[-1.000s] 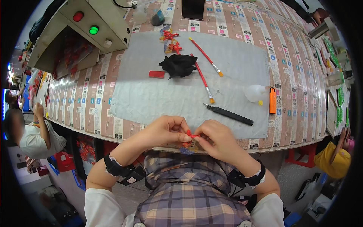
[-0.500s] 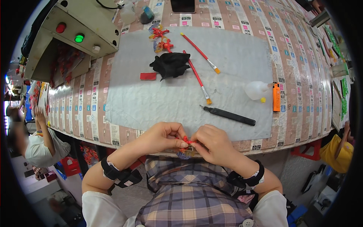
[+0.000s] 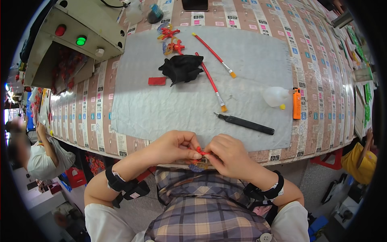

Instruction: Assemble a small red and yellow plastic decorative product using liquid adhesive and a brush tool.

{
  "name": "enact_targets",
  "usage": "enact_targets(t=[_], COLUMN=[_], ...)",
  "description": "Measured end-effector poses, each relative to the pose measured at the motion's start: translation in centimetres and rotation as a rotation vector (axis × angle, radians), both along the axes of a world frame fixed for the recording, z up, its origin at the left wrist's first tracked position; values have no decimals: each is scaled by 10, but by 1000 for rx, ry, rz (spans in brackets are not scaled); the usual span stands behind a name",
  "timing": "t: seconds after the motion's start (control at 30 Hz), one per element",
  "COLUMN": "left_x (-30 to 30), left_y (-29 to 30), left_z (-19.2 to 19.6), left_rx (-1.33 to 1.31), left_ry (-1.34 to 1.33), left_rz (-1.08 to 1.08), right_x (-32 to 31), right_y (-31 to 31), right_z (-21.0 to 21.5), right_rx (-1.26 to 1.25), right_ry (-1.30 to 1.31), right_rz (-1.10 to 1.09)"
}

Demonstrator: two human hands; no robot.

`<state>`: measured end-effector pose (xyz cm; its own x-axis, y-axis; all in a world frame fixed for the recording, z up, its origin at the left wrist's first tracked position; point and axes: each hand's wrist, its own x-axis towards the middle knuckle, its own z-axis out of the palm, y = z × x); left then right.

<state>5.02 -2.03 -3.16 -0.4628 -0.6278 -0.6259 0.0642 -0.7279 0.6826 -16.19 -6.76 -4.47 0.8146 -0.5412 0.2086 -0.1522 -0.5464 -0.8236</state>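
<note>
My left hand [image 3: 182,146] and my right hand [image 3: 225,155] meet at the mat's near edge, both pinching a small red plastic figure [image 3: 200,149]. Its red parts stick out between my fingertips, and a translucent blue and yellow piece [image 3: 197,167] hangs below. Fingers cover most of it. Beyond my hands lies a black-handled craft knife [image 3: 246,124]. Two red paintbrushes [image 3: 209,80] rest farther out, one of them touching a crumpled black cloth [image 3: 182,69]. Two similar red figures [image 3: 175,47] with translucent pieces lie at the far left of the mat.
A grey mat [image 3: 141,113] covers the table's middle. On its right are a white squeeze bottle [image 3: 275,97] and, just off the mat, an orange lighter [image 3: 296,104]. A red block [image 3: 157,81] sits by the cloth. A metal machine [image 3: 86,30] with lit buttons stands far left. Other people sit at both sides.
Both hands keep their pinch on the red figure, with only slight finger shifts. The whole view has moved a little; nothing on the mat has been displaced.
</note>
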Motion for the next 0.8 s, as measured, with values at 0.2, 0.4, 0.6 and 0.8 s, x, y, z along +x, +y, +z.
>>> enact_targets(t=[0.2,0.4,0.6,0.8], left_x=[0,0,-1,0], left_y=[-1,0,-2,0], left_z=[1,-2,1,-2], left_rx=[-16,-16,10,-12], left_ry=[20,29,2,19], left_rz=[11,12,-2,16], right_x=[0,3,2,3], right_y=[-1,-1,-1,0], right_z=[1,0,-1,0], right_rx=[-2,-21,-23,-28], right_ry=[19,-47,-44,-45], right_rz=[5,-40,-37,-44])
